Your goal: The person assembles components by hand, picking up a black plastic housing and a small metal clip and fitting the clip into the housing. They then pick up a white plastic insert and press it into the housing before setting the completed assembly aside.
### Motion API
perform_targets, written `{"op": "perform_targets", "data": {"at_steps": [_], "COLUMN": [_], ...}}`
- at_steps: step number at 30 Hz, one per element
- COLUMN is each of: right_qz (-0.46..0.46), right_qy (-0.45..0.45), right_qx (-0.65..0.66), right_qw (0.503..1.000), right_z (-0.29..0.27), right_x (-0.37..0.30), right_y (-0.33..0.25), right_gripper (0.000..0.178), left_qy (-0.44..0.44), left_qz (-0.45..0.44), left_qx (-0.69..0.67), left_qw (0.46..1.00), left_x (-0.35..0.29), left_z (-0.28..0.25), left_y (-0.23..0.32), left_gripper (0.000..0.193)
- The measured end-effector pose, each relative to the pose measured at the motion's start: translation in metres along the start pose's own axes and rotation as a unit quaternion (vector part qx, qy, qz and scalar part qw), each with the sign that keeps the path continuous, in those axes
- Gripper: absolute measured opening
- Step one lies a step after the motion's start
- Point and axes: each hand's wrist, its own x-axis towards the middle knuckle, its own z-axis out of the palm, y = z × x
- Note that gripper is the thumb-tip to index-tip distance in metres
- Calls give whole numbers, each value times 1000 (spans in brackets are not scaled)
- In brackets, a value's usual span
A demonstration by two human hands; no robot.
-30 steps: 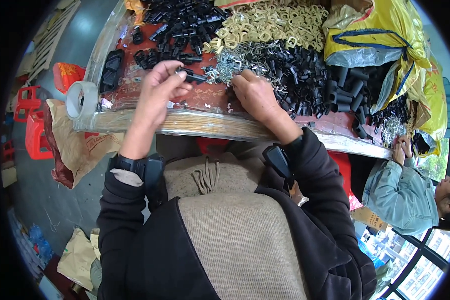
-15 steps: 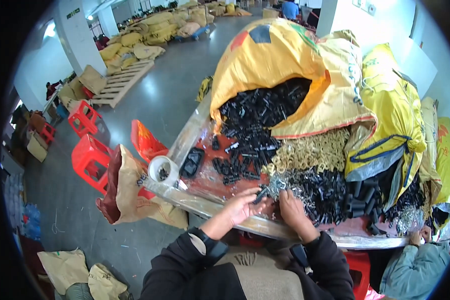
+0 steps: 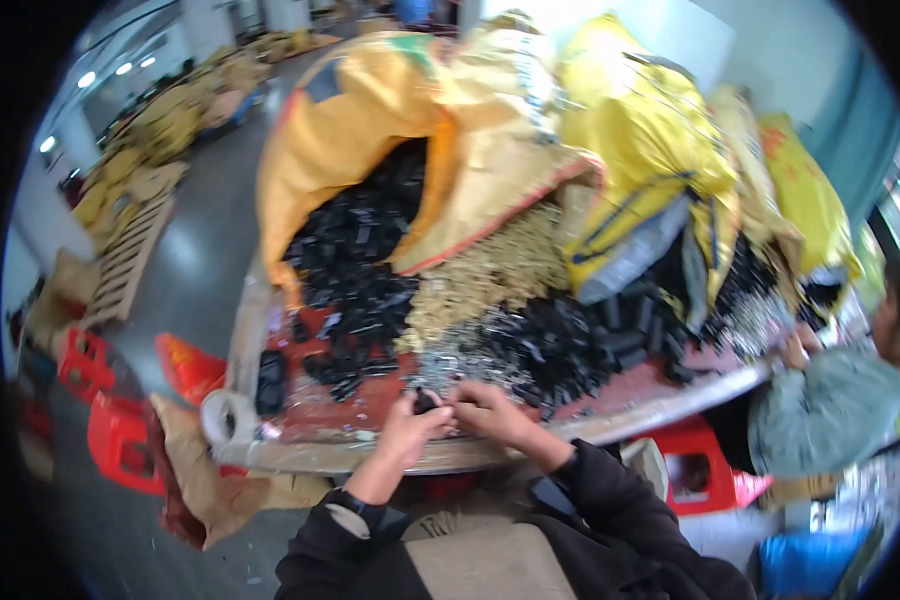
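My left hand [image 3: 406, 432] is closed on a small black plastic part [image 3: 424, 402] above the table's near edge. My right hand [image 3: 492, 414] meets it from the right, its fingers pinched together at the part. Whatever lies between those fingertips is too small and blurred to name. Just beyond both hands is a heap of small silver metal pieces [image 3: 458, 362]. Black plastic parts [image 3: 345, 365] are scattered on the red tabletop [image 3: 315, 418] to the left, and a pile of black parts [image 3: 560, 352] lies to the right. Beige ring-like pieces [image 3: 495, 268] spread behind the metal heap.
An orange sack [image 3: 310, 120] spills black parts onto the table; a yellow sack [image 3: 640, 130] stands farther right. A white tub [image 3: 228, 418] and a black tray [image 3: 271, 380] sit at the left corner. Red stools [image 3: 120, 440] stand left. A co-worker in a grey-green sleeve [image 3: 820, 400] sits at right.
The view has swung right, so the table appears farther left. My hands have come together, and my left fingers have closed more around the black part.
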Motion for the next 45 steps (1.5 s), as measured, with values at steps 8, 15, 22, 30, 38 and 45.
{"op": "perform_targets", "data": {"at_steps": [8,15,22,30,38,45], "right_qz": [28,54,71,135,122,178], "right_qy": [2,19,17,-13,-17,56], "right_qx": [283,375,365,464,451,402], "right_qw": [959,925,928,876,884,896], "right_z": [7,9,13,10,14,-1], "right_x": [-3,-10,-13,-19,-24,-27], "right_y": [7,18,17,10,7,-15], "right_gripper": [16,10,10,19,19,13], "left_qy": [44,62,86,88,100,60], "left_qz": [85,136,151,206,187,158], "left_qx": [156,165,160,217,201,212], "left_qw": [983,975,972,950,956,963], "left_x": [1,6,5,2,-6,0], "left_z": [11,12,17,26,16,23], "left_y": [-3,-18,-15,-15,-17,-9], "left_gripper": [10,9,13,13,10,13]}}
